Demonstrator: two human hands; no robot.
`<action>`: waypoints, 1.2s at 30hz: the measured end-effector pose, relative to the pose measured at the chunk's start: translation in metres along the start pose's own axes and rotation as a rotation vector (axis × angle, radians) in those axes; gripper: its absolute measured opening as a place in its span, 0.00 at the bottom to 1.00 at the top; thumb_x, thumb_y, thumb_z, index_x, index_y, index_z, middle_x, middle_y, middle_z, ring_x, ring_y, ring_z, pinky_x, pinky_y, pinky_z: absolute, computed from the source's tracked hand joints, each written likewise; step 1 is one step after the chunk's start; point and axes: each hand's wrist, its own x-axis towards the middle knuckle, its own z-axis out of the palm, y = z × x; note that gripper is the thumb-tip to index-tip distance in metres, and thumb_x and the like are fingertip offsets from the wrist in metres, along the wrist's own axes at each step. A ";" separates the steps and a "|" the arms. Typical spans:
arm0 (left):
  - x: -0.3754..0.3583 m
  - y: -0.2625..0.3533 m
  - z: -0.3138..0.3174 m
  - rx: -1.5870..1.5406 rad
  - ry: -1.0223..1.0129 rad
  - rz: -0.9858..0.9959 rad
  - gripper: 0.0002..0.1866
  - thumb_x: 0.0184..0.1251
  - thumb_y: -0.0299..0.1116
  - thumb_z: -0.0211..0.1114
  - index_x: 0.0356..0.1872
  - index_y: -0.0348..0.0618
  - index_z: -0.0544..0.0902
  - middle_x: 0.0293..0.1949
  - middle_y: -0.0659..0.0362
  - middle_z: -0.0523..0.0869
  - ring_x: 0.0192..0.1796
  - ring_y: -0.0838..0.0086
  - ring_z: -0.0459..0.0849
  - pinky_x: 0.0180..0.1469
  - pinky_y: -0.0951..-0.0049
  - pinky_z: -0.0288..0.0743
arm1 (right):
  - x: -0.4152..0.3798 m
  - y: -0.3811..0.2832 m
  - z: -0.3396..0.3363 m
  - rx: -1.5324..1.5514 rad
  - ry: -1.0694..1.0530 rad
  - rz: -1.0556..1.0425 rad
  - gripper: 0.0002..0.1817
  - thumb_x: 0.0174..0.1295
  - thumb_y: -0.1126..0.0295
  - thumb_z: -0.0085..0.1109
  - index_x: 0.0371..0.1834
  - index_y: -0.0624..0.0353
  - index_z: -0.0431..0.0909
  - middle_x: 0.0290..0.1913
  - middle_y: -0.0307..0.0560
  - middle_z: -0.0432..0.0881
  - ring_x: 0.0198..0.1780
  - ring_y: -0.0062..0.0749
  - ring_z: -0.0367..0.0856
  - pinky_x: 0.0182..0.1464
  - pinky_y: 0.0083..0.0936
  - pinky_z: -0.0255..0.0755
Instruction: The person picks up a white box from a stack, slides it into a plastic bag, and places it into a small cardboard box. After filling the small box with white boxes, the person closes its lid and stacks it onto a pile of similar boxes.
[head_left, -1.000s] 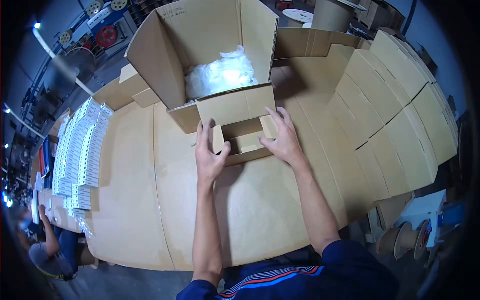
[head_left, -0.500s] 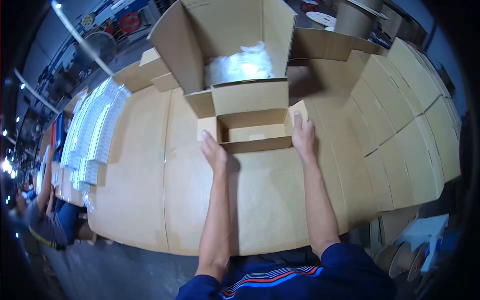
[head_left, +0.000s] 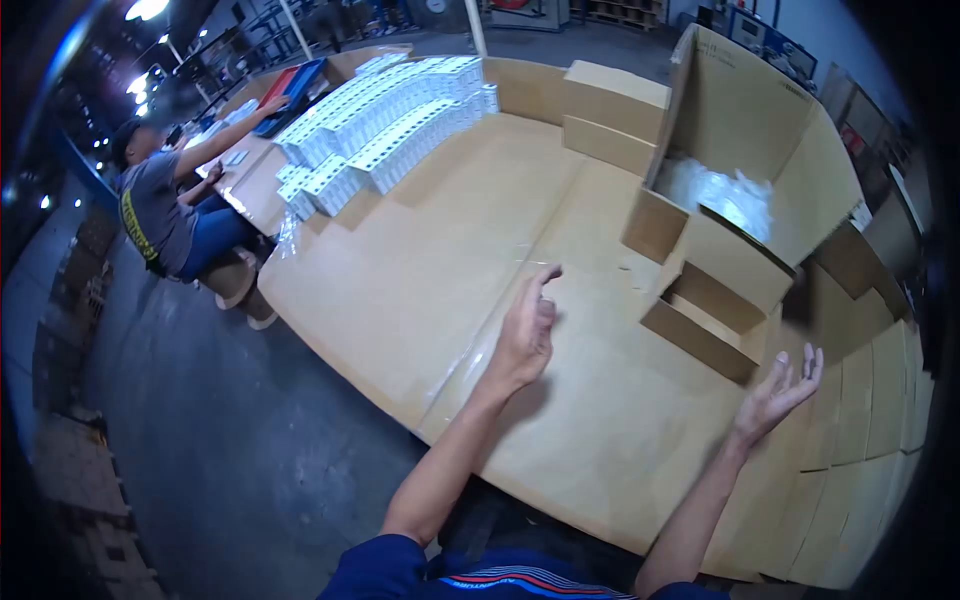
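A small open cardboard box (head_left: 703, 337) stands on the cardboard-covered table (head_left: 420, 260), its back flap raised against the big carton behind it. My left hand (head_left: 528, 330) hovers over the table left of the small box, holding nothing, with the index finger stretched and the other fingers curled. In front of the box, to the right, my right hand (head_left: 780, 395) is raised with its fingers apart and nothing in it. Neither hand touches the box. The large open carton (head_left: 745, 110) holds crumpled clear plastic bags (head_left: 722, 192).
Rows of small white boxes (head_left: 385, 120) are stacked at the table's far left. Flat-sided cardboard boxes (head_left: 850, 420) line the right edge. A seated co-worker (head_left: 175, 200) reaches toward a blue tray (head_left: 292, 97) at the left. Another cardboard box (head_left: 612, 115) stands at the back.
Both hands have let go of the small box's side flaps and moved away from it. The view has turned left, so the box now appears farther right.
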 end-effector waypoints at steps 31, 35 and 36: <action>0.448 -0.198 -0.280 0.878 0.110 0.588 0.28 0.63 0.25 0.63 0.66 0.34 0.72 0.59 0.42 0.80 0.65 0.47 0.78 0.67 0.54 0.72 | -0.026 -0.184 0.659 0.263 -0.979 -0.459 0.42 0.60 0.82 0.46 0.81 0.66 0.45 0.75 0.67 0.71 0.74 0.63 0.70 0.77 0.42 0.62; 0.470 -0.208 -0.285 0.979 0.047 0.586 0.30 0.61 0.23 0.64 0.67 0.38 0.72 0.59 0.44 0.80 0.66 0.50 0.78 0.67 0.53 0.73 | -0.015 -0.188 0.699 0.020 -1.005 -0.428 0.46 0.62 0.77 0.51 0.84 0.60 0.41 0.76 0.57 0.72 0.76 0.58 0.66 0.77 0.49 0.63; 0.470 -0.214 -0.286 0.995 -0.001 0.540 0.33 0.59 0.23 0.67 0.69 0.38 0.71 0.61 0.42 0.79 0.66 0.48 0.77 0.68 0.53 0.72 | -0.015 -0.184 0.706 -0.014 -1.023 -0.422 0.46 0.62 0.75 0.52 0.84 0.60 0.42 0.76 0.57 0.71 0.77 0.57 0.66 0.77 0.49 0.62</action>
